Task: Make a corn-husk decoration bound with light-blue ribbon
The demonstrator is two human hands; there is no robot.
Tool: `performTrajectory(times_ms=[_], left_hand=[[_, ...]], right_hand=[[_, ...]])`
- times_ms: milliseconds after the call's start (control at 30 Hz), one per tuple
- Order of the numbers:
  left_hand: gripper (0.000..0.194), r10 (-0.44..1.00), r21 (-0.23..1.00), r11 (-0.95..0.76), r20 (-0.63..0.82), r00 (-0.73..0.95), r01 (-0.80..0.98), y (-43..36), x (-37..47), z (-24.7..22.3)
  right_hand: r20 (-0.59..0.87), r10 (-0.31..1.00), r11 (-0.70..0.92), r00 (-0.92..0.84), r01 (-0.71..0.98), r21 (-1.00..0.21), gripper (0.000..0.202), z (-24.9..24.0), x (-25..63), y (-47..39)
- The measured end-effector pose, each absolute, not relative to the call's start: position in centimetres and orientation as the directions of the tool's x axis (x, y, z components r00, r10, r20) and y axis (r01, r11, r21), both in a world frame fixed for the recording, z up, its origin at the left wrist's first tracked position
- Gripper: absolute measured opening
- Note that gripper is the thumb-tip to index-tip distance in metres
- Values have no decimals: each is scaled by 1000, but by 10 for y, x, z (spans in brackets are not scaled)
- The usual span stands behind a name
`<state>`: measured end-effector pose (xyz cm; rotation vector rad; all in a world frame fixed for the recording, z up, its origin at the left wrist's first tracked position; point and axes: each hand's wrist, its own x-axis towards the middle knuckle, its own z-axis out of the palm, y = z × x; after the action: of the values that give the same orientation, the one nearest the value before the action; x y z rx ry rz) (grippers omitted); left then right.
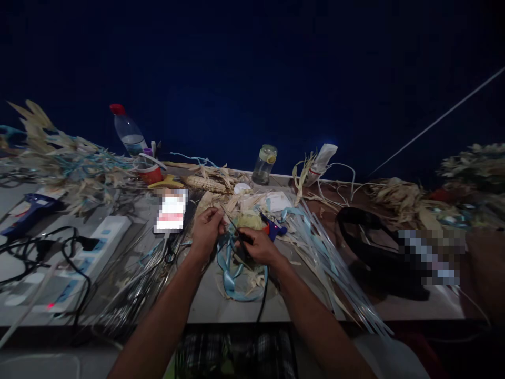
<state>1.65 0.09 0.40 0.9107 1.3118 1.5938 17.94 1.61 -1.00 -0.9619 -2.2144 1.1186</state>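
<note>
My left hand [208, 230] is closed in a pinch over the middle of the table, and what its fingertips hold is too small to make out. Close beside it, my right hand [255, 245] is wrapped round a pair of dark scissors [230, 218], whose thin blade points up and left toward the left fingertips. Below both hands, a light blue ribbon [231, 279] hangs in loops over dry husk scraps [254, 284]. Just behind the right hand lies a blue glue gun [277, 226], partly hidden, near a pale yellowish roll [250, 220].
To the left are a power strip [92, 252] with black cables, a lit phone [171, 213] and a bundle of wires [134, 295]. Clear glue sticks [351, 289] and a black strap [366, 247] lie right. Behind stand a jar [264, 166] and a bottle [128, 131].
</note>
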Motion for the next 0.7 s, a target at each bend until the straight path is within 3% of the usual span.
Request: performTrajectory(times_ms=[233, 700], left_hand=[[19, 935, 967, -69, -23, -354, -245, 0, 17, 5], [19, 956, 983, 72, -116, -269, -169, -3, 18, 11]], right_hand=[[105, 761, 444, -640, 397, -803, 18, -10, 181, 17], [89, 785, 397, -613, 387, -833, 28, -12, 181, 19]])
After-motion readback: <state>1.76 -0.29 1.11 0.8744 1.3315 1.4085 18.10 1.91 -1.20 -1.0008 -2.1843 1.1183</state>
